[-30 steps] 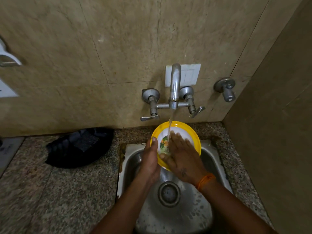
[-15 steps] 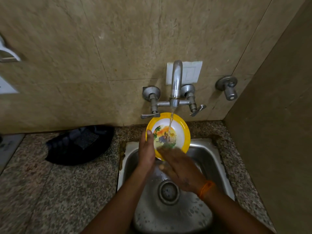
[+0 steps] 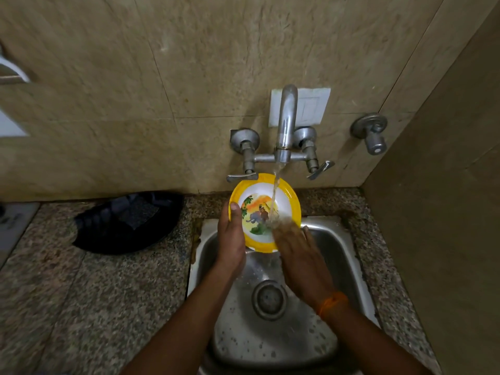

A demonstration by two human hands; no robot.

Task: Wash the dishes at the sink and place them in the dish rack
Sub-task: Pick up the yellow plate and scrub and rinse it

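Returned onto the plate [image 3: 288,204], blurred flat right hand [image 3: 300,255] hides its lower edge; left hand [image 3: 231,239] grips the rim.

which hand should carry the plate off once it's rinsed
Left, probably. The left hand already grips the plate by its rim, thumb on the front. The right hand is flat and blurred at the lower edge, rubbing, not holding.

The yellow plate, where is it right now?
In the head view, the yellow plate is at centre, held tilted over the sink's back edge under the running tap, gripped by the left hand.
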